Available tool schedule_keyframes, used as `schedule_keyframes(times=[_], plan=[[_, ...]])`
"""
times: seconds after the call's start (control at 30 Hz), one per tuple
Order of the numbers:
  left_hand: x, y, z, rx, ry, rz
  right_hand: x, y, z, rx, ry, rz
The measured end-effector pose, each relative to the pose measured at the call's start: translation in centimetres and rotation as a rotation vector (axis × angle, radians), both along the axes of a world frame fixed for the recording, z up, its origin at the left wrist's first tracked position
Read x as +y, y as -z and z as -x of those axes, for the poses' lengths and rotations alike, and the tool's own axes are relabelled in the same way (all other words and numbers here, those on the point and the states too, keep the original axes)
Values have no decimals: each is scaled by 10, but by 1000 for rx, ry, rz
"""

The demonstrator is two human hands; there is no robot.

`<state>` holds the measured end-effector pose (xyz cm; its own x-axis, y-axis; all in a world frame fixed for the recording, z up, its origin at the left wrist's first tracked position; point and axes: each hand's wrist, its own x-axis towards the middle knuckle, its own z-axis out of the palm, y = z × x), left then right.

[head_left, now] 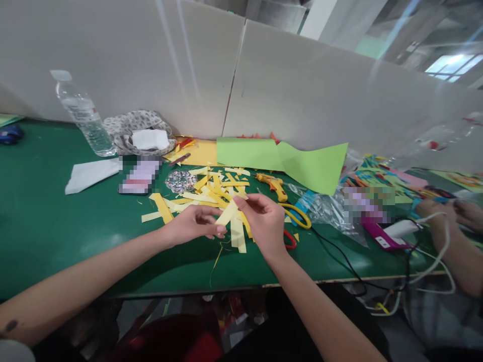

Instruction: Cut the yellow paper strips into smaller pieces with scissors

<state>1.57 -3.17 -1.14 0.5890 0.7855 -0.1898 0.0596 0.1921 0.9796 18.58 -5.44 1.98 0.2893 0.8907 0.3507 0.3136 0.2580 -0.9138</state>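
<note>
A short pale yellow paper strip (227, 213) is held between both hands above the green table. My left hand (194, 222) grips its lower left end with thumb and fingers. At its upper right end, my right hand (264, 216) pinches it between thumb and index finger. Beneath and behind the hands lies a loose pile of yellow paper strips (211, 189). Scissors with yellow handles (298, 215) rest beside my right hand, and a red handle (290, 240) shows just below them. A yellow glue gun (274, 185) lies behind my right hand.
A water bottle (86, 118), patterned cloth pouch (138, 128) and phone (140, 176) are at the left. Green paper (279, 158) leans near the grey partition (302, 95). Plastic wrap (332, 211), cables and another person's hands (437, 216) are at the right.
</note>
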Motion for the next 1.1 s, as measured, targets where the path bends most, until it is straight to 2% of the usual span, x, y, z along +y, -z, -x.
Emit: schedule_keyframes(times=[0.17, 0.33, 0.53, 0.73, 0.97, 1.1], plan=[[1, 3, 1, 5, 31, -8, 2, 0, -3, -19, 4, 12], [1, -1, 1, 8, 57, 0, 2, 1, -4, -2, -7, -1], [-1, 0, 1, -71, 166, -40, 1, 1, -3, 8, -10, -10], [-1, 1, 1, -38, 29, -134, -4, 2, 7, -61, -51, -27], [-2, -8, 2, -69, 31, -78, -6, 3, 11, -93, -62, -47], [-2, -8, 1, -42, -23, -4, -6, 3, 11, -106, -61, -78]])
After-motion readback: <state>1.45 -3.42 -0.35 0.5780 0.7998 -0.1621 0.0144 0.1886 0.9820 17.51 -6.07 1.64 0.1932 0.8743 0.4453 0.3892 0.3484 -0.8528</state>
